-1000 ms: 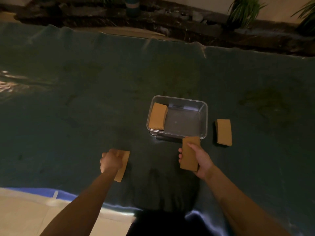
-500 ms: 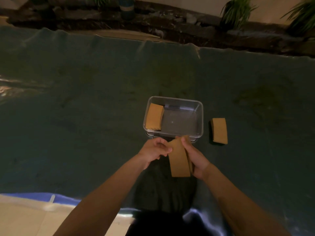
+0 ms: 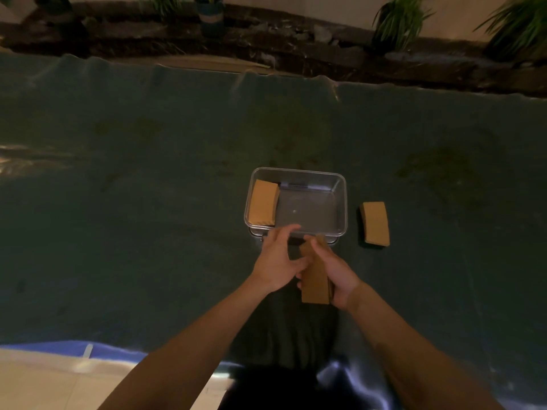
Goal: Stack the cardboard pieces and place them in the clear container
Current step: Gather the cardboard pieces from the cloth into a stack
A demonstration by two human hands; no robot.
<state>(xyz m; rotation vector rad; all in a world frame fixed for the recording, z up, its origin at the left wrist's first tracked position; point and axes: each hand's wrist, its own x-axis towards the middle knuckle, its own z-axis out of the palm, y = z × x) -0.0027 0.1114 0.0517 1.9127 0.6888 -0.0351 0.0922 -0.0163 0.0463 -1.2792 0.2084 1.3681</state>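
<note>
A small stack of brown cardboard pieces (image 3: 315,279) stands on edge in my right hand (image 3: 337,272), just in front of the clear container (image 3: 340,202). My left hand (image 3: 275,261) rests against the stack's left side, fingers spread over its top. Inside the container, at its left end, lies another stack of cardboard (image 3: 262,202). A further cardboard stack (image 3: 375,224) lies on the dark cloth to the right of the container.
A dark green cloth (image 3: 148,202) covers the ground. Its far edge meets a stone border with potted plants (image 3: 396,22). A blue edge and pale tiles (image 3: 44,377) show at the near left.
My left hand picked up the cardboard piece at the left and brought it to the piece in my right hand. Both pieces are now together in front of the container.
</note>
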